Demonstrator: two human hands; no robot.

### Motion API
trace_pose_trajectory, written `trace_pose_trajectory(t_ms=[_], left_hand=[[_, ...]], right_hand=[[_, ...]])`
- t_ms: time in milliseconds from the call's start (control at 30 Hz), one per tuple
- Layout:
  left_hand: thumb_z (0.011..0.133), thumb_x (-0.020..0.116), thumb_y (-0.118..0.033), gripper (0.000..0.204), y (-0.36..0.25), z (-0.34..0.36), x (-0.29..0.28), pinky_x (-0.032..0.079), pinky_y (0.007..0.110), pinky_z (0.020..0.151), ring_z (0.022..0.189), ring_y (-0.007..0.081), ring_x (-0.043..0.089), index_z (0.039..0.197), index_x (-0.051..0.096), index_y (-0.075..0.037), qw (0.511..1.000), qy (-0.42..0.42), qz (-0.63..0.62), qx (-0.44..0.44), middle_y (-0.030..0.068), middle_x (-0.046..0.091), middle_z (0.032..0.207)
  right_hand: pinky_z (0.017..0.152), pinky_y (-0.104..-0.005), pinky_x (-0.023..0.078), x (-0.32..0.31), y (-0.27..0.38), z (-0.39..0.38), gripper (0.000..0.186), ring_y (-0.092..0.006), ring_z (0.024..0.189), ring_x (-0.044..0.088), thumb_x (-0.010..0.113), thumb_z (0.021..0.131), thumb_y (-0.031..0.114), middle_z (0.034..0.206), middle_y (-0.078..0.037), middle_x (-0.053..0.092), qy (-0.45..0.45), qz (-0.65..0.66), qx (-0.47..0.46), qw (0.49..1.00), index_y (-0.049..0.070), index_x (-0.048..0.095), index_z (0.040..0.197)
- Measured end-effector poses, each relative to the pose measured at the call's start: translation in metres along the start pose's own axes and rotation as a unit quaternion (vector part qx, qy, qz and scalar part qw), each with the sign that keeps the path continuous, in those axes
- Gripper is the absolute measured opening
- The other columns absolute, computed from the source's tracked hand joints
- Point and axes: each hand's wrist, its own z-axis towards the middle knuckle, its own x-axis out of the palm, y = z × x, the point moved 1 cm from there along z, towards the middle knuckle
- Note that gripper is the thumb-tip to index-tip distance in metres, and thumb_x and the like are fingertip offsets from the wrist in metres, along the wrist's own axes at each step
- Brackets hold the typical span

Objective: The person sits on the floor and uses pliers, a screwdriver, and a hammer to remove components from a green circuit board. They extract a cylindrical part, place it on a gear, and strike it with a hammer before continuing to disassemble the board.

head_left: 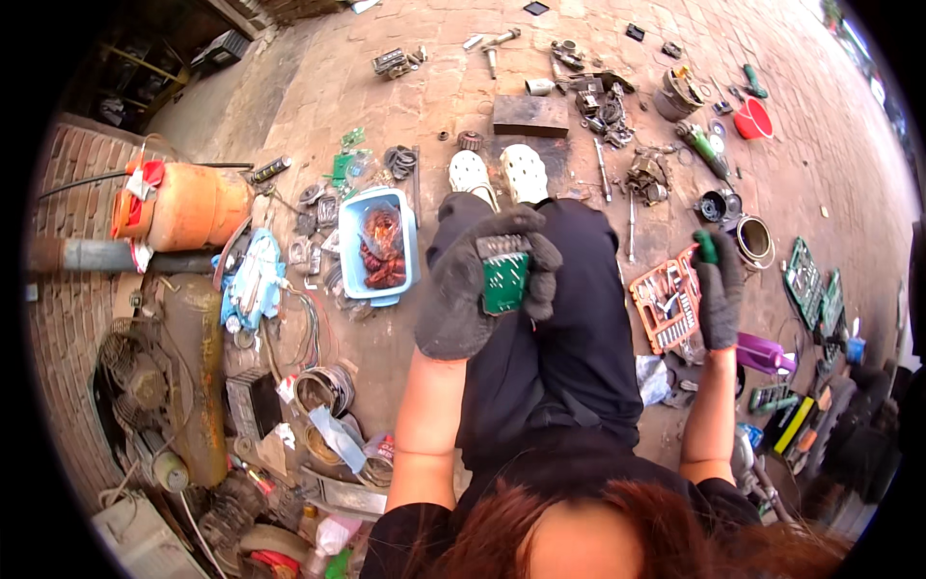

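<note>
Brick paving (810, 145) is spreading under one orange tool case (639, 292) and two white clogs (525, 174). One left hand (463, 289) is clasping one green circuit board (505, 285) above the lap, its long axis pointing toward the clogs; one right hand (719, 299), well apart rightward, is touching one green object (706, 247), its grip unclear.

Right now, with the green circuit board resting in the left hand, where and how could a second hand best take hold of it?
Probably pinch the green circuit board by its lower edge, coming from the person's own side: that edge looks bare, while the left hand curls around its sides and a grey block spans its upper edge.
</note>
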Motion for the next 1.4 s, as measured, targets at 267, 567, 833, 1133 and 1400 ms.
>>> trace_pose_trajectory(t_ms=[267,567,833,1133,1400], left_hand=[[0.09,0.05,-0.056,0.074,-0.012,-0.087,0.043,0.046,0.021,0.057,0.073,0.0137,0.059,0.124,0.05,0.01,0.997,0.033,0.063,0.038,0.0156,0.062,0.1],[0.089,0.053,-0.054,0.075,-0.015,-0.118,0.063,0.044,0.024,0.045,0.057,0.0155,0.057,0.12,0.049,0.014,0.974,-0.076,0.207,0.053,0.0208,0.062,0.092],[0.094,0.048,-0.047,0.061,-0.012,-0.111,0.069,0.043,0.029,0.078,0.091,0.0184,0.057,0.121,0.053,0.007,0.947,-0.086,0.304,0.057,0.0151,0.06,0.109],[0.097,0.045,-0.034,0.046,0.009,-0.071,0.068,0.046,0.029,0.083,0.095,0.0187,0.058,0.12,0.055,0.004,0.936,-0.121,0.331,0.031,0.0145,0.06,0.112],[0.093,0.047,-0.018,0.033,0.017,-0.052,0.06,0.048,0.033,0.078,0.09,0.0287,0.061,0.116,0.056,0.004,0.879,-0.169,0.44,0.071,0.0187,0.06,0.11]], right_hand=[[0.07,-0.0361,0.046,0.0,0.165,-0.054,0.029,-0.0266,0.075,0.059,0.072,0.067,0.023,0.077,-0.01,0.063,0.197,-0.206,-0.252,0.925,0.003,0.068,0.087],[0.059,-0.0347,0.044,0.006,0.184,-0.073,0.039,-0.0242,0.065,0.057,0.082,0.06,0.023,0.071,-0.007,0.059,0.255,-0.246,-0.307,0.883,0.007,0.07,0.093],[0.055,-0.0347,0.04,-0.003,0.171,-0.067,0.045,-0.0233,0.062,0.053,0.082,0.058,0.024,0.068,-0.005,0.055,0.228,-0.254,-0.348,0.873,0.009,0.07,0.099],[0.053,-0.0339,0.043,-0.012,0.147,-0.051,0.048,-0.023,0.059,0.054,0.081,0.057,0.024,0.07,-0.005,0.057,0.215,-0.338,-0.361,0.842,0.007,0.069,0.1],[0.052,-0.0354,0.042,-0.001,0.132,-0.041,0.051,-0.0242,0.06,0.055,0.081,0.059,0.015,0.07,-0.007,0.056,0.239,-0.328,-0.316,0.858,0.006,0.066,0.107]])
